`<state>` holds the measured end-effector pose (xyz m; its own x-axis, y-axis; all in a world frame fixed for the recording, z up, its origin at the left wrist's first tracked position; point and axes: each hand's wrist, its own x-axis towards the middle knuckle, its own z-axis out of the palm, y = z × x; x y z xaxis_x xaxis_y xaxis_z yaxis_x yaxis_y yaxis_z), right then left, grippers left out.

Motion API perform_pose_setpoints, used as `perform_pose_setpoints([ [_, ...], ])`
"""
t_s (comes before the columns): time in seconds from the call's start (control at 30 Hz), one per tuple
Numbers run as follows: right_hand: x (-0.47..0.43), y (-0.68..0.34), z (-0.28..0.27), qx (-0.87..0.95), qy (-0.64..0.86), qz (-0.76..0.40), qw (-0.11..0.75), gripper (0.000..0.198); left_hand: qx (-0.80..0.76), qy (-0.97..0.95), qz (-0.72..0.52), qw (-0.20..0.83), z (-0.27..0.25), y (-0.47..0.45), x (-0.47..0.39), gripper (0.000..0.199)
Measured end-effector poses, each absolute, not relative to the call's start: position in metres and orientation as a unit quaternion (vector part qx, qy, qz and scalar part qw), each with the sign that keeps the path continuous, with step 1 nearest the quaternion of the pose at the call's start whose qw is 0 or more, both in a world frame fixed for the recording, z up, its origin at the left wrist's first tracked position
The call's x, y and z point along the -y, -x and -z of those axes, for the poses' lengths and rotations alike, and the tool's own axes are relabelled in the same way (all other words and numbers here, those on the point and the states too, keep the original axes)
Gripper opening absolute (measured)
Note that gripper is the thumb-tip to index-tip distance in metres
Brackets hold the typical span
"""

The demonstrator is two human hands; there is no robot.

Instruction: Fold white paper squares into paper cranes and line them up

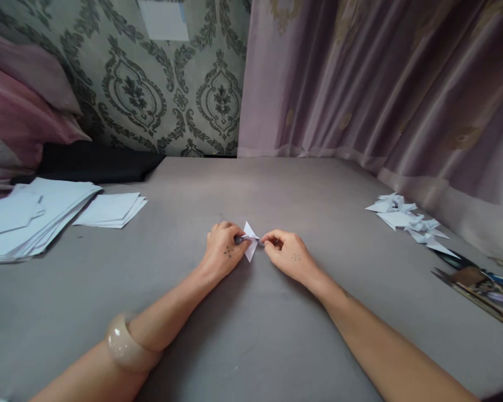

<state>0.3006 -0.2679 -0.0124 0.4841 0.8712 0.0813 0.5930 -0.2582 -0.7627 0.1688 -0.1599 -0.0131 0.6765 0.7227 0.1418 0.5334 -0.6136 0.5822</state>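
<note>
I see the left hand (225, 247) pinching the folded white paper (250, 252), long axis near-to-far. The right hand (290, 255) meets its right tip; whether gripping, I cannot tell

Folded piece (250, 254): white paper, matt, crisply creased. Folded shapes (396, 219): matt white paper. Stacked sheets (62, 207): plain paper, smooth, unglazed. Bangle (123, 347): smooth, polished, highly glossy. Table covering (251, 340): matt, cloth-like. Curtain (318, 84): draped cloth, soft sheen. Black bundle (96, 162): dull, apparently fabric.
</note>
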Motion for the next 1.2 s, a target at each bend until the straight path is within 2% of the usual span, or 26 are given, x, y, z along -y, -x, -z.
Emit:
perform_pose_setpoints([
  [0.2, 0.267, -0.3, 0.013, 0.471, 0.779, -0.174, 0.376, 0.022, -0.407, -0.862, -0.232, 0.194, 0.013, -0.166, 0.155, 0.015],
  [0.37, 0.268, -0.3, 0.013, 0.463, 0.781, -0.174, 0.382, 0.022, -0.415, -0.851, -0.201, 0.253, 0.007, -0.168, 0.157, 0.032],
  [0.63, 0.267, -0.298, 0.014, 0.468, 0.781, -0.163, 0.378, 0.021, -0.417, -0.859, -0.18, 0.234, 0.012, -0.168, 0.159, 0.018],
  [0.9, 0.267, -0.294, 0.019, 0.523, 0.764, -0.101, 0.364, 0.019, -0.414, -0.862, -0.196, 0.215, 0.018, -0.168, 0.155, 0.015],
  [1.07, 0.268, -0.283, 0.016, 0.578, 0.749, -0.057, 0.318, 0.026, -0.42, -0.859, -0.199, 0.213, 0.016, -0.169, 0.158, 0.017],
  [1.2, 0.268, -0.276, 0.012, 0.597, 0.761, -0.04, 0.252, 0.028, -0.423, -0.844, -0.2, 0.262, 0.011, -0.17, 0.159, 0.023],
])
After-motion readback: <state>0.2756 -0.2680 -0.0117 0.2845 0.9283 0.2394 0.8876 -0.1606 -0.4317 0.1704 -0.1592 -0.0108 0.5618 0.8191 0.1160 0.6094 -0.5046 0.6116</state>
